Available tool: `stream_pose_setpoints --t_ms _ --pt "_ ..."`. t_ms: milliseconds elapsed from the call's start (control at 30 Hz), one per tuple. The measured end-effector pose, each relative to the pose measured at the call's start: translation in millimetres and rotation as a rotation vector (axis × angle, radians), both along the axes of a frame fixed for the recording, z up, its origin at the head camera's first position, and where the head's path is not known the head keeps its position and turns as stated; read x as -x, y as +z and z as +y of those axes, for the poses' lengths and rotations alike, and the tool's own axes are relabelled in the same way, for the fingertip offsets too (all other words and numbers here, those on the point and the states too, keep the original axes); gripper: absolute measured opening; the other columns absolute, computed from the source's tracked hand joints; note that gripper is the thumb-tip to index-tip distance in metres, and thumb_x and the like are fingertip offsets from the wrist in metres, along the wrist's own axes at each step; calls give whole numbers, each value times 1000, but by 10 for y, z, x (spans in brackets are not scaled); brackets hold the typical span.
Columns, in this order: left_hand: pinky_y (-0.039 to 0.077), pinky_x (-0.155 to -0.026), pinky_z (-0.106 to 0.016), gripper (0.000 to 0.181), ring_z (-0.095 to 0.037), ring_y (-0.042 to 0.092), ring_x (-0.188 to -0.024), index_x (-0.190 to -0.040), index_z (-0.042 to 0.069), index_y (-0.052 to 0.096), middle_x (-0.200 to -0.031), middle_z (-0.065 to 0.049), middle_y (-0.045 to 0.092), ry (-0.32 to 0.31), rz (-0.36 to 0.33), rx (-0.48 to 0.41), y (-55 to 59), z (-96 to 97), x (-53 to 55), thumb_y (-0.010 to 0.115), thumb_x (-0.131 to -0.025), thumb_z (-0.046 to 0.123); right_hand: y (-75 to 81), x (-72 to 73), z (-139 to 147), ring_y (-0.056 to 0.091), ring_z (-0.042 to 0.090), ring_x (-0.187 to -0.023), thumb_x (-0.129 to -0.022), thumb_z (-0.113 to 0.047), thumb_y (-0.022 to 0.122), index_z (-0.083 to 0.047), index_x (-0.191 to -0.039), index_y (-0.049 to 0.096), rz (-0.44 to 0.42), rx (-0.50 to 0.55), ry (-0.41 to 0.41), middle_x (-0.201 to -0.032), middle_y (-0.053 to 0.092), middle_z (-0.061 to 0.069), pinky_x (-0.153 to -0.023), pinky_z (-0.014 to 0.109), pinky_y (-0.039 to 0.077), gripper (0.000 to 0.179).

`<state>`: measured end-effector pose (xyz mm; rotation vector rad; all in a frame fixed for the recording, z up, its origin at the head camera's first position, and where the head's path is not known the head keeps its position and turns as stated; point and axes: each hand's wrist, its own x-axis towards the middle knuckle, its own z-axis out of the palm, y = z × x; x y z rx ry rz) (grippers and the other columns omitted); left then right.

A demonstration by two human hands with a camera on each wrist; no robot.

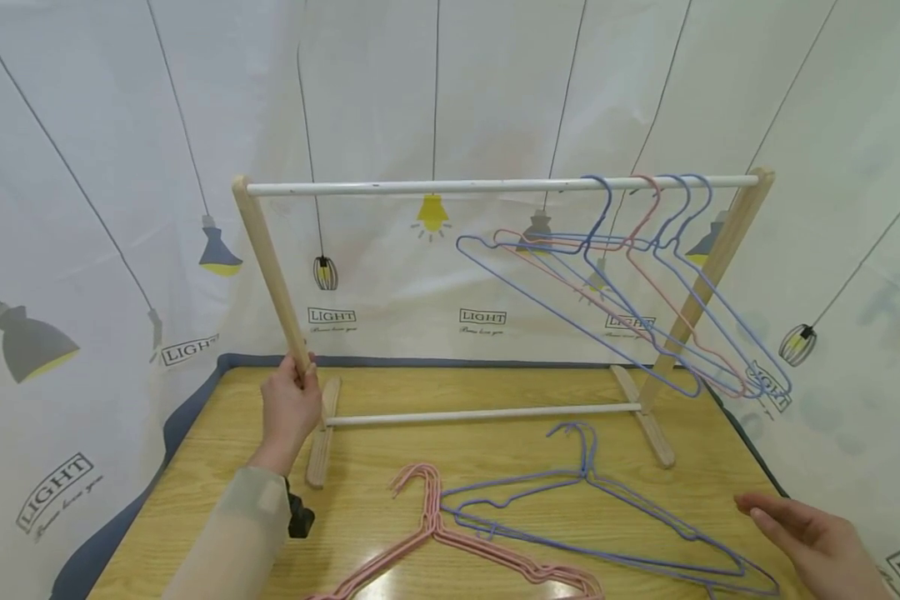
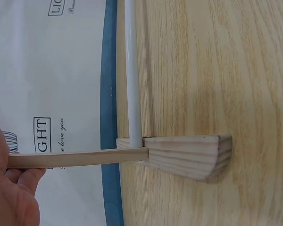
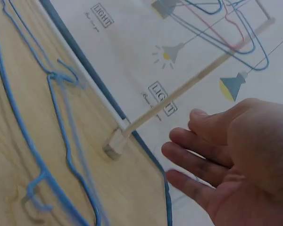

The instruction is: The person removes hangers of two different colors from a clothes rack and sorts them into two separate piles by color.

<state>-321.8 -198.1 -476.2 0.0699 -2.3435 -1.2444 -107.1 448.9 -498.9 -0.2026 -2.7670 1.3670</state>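
My left hand grips the left wooden post of a clothes rack, low down near its foot; the left wrist view shows fingers and thumb round the post. Apart from everything, my right hand is held at the lower right with fingers loosely extended and nothing in them. Nearest to it on the table lie blue hangers. Left of those is a stack of pink hangers. On the right part of the white top rail hang several hangers, blue ones and a pink one.
The rack stands at the back of the wood-grain table, its feet joined by a white lower bar. Behind and at both sides hangs a pale cloth printed with lamps, with a blue border at the table's edge.
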Motion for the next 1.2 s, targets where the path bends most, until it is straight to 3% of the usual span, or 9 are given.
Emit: stream_pose_setpoints --t_ms 133,333,533,633,1200 --pt "56 -66 -45 28 -37 73 -90 -134 0 67 -114 -27 74 4 -5 6 4 -5 -10 57 -109 9 130 9 -107 73 1 -93 -109 -17 63 13 -135 62 122 54 -21 -110 78 -10 -77 24 59 40" --pt "57 -68 -46 29 -38 73 -94 -135 0 67 -116 -28 73 0 -12 -4 14 -11 -15 56 -109 8 385 82 -294 73 4 -102 -107 -10 64 9 -137 63 283 102 4 -120 77 -4 -83 22 57 35" --pt "58 -70 -46 30 -39 74 -99 -136 0 66 -119 -28 73 1 -16 -3 15 -19 -6 56 -109 8 607 239 -507 73 12 -110 -102 6 66 14 -141 57 411 436 104 -128 75 6 -88 27 56 41" --pt "58 -70 -46 31 -39 74 -99 -137 0 66 -119 -29 72 -4 -14 -4 6 -19 -8 55 -110 9 652 336 -595 72 12 -111 -100 14 64 15 -140 57 476 514 149 -127 75 5 -89 27 55 41" --pt "58 -69 -44 31 -38 74 -99 -137 0 66 -119 -28 73 -1 -15 -13 7 8 -8 56 -109 9 880 835 -938 70 10 -116 -98 17 63 11 -139 61 596 502 207 -127 75 0 -93 21 53 41"
